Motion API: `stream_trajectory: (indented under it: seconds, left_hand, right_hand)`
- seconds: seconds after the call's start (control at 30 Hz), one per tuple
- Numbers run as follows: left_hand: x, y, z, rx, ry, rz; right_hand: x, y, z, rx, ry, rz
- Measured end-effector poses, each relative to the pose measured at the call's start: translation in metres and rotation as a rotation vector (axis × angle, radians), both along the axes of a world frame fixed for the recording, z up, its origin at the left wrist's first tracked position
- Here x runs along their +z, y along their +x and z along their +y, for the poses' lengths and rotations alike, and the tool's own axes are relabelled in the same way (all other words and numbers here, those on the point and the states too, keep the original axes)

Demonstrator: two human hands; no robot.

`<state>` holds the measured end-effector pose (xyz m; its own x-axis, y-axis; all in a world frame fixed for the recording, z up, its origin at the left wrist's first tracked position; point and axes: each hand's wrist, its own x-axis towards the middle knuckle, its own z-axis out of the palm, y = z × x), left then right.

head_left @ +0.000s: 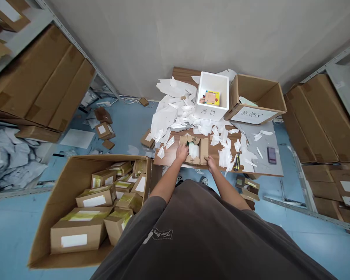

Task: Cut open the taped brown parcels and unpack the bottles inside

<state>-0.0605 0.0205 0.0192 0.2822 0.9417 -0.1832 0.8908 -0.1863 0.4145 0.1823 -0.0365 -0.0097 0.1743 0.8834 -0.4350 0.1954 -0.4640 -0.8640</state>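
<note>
A small cardboard box (pixel 204 147) lies opened at the front edge of the wooden table, its flaps spread. Inside it shows a white, partly pale-green item (pixel 193 151) whose kind I cannot make out. My left hand (pixel 182 152) grips the left side of this box, fingers closed at its edge near the contents. On the right, my right hand (pixel 211 163) has its fingers closed on the lower corner of the right flap. A yellow-and-black utility knife (pixel 237 161) lies on the table to the right of my right hand.
Torn white paper (pixel 166 118) covers much of the table (pixel 181 153). Behind stand a white foam bin (pixel 211 112) and an open carton (pixel 256 116). A phone (pixel 271 155) lies at right. On the left stands a large carton (pixel 58 194) of taped parcels; shelves flank both sides.
</note>
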Motion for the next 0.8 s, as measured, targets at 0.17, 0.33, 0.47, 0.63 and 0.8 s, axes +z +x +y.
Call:
stream_trajectory:
  seconds: [0.17,0.33,0.47,0.63,0.8]
  left_hand:
    - [-0.001,-0.010,0.005,0.008,-0.046,-0.042]
    - [-0.007,-0.030,-0.021,-0.104,-0.148,-0.102]
    - [-0.011,-0.023,-0.047,-0.090,-0.132,-0.090]
    - [-0.017,-0.016,-0.058,-0.036,-0.125,-0.130]
    - [-0.019,-0.019,-0.063,-0.043,-0.103,-0.143]
  right_hand:
    - [0.002,-0.005,-0.003,-0.141,-0.168,0.235]
    - [0.001,-0.009,-0.011,-0.171,-0.240,0.223]
    - [-0.002,-0.010,-0.014,-0.160,-0.213,-0.042]
    - [0.008,-0.009,0.008,-0.018,0.022,-0.482]
    - [0.019,-0.035,0.052,0.470,0.168,-0.437]
